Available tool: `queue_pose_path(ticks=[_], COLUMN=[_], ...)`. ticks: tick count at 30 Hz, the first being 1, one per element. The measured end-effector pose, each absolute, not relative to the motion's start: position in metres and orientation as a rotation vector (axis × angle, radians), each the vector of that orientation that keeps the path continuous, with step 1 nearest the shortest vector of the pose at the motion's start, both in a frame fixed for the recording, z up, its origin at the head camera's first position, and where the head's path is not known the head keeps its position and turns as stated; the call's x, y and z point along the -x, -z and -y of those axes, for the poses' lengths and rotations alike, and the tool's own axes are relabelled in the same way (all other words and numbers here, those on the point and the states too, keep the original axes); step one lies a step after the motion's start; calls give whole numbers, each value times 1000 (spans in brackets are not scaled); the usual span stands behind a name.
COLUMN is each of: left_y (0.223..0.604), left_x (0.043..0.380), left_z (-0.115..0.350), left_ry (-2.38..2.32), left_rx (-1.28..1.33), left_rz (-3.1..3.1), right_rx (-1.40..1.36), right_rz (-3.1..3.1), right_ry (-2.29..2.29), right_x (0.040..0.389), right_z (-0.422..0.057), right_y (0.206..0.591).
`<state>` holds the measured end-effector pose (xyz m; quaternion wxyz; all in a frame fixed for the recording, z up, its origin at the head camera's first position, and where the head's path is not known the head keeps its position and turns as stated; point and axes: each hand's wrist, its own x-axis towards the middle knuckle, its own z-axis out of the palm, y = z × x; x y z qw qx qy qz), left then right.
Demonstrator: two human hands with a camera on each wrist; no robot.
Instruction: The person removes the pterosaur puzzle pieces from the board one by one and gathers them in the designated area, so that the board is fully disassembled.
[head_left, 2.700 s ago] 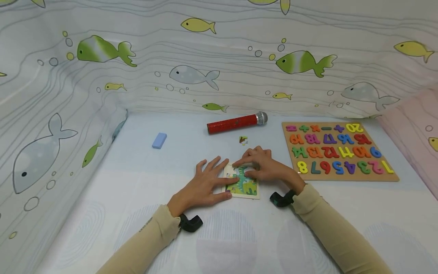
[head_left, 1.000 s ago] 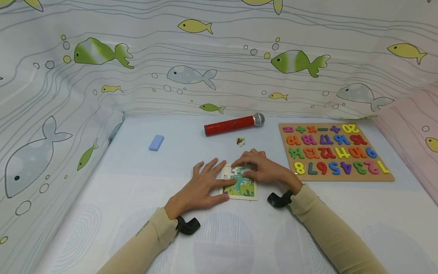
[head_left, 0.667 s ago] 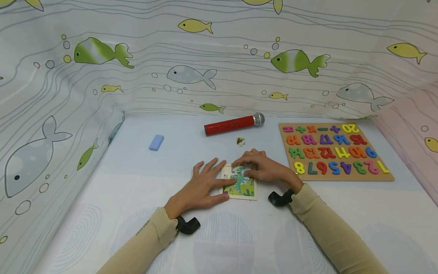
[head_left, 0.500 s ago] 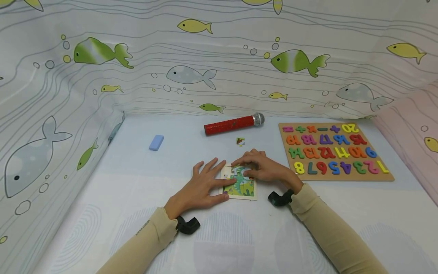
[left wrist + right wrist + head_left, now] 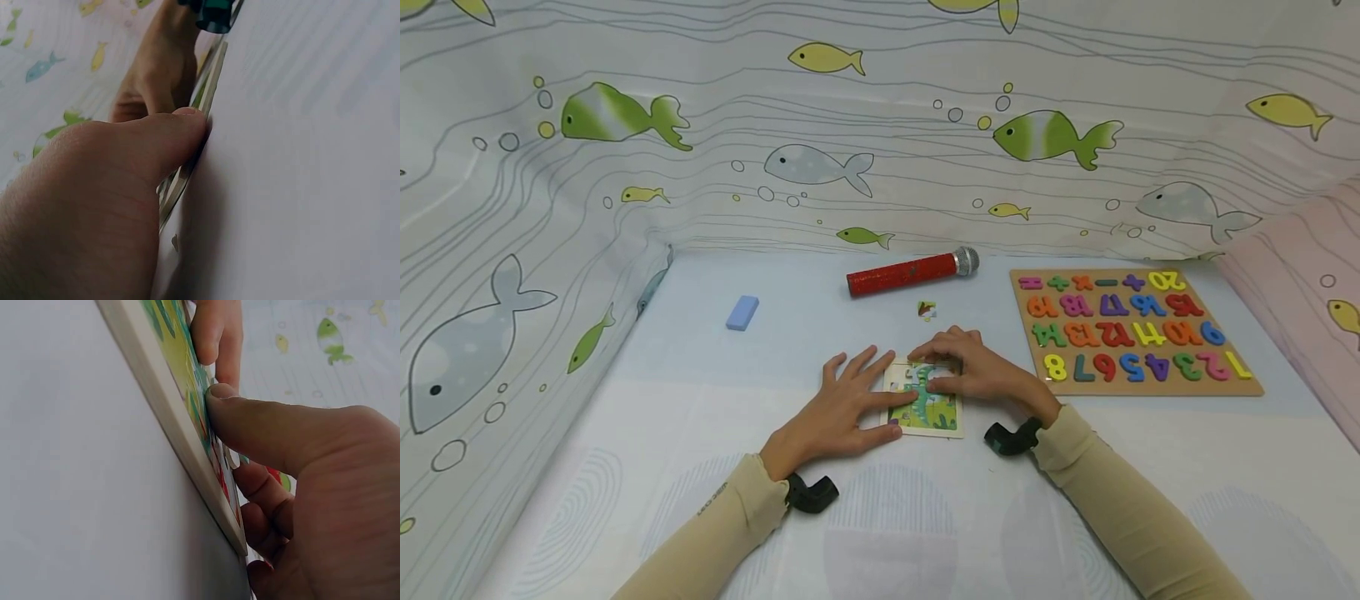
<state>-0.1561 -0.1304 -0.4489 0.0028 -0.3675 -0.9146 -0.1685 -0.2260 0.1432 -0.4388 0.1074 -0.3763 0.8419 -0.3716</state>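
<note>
A small jigsaw puzzle (image 5: 936,421) with a green dinosaur in a pale wooden frame lies on the table between the hands. My left hand (image 5: 838,412) has its fingers spread over the left side; the index fingertip rests on the picture and the thumb presses the frame's near left corner. Over the upper right part, my right hand (image 5: 973,367) is curled with thumb and fingers around a puzzle piece (image 5: 232,456), which tilts up slightly from the board in the right wrist view. The right fingers hide much of that piece. A loose puzzle piece (image 5: 927,310) lies just beyond the right hand.
Behind the puzzle lies a red microphone (image 5: 910,273) with a silver head. A blue block (image 5: 742,312) sits at the back left. To the right is a wooden number board (image 5: 1150,388) with colourful digits. Fish-print cloth (image 5: 917,125) rises behind the table.
My right thumb has shifted slightly left over the puzzle, and a white gap seen near the dinosaur's top is less visible. The left hand stays in place on the frame.
</note>
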Motion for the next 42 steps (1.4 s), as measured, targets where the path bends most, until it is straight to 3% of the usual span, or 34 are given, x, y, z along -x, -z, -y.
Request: queue_pose_path(ticks=[42], left_y=[448], left_x=[155], left_z=[131], left_ry=[515], left_rx=[1157], left_rz=[2881], right_rx=[1260], right_rz=[-2483], right_ry=[1293], right_x=[231], right_z=[-144], right_y=[451])
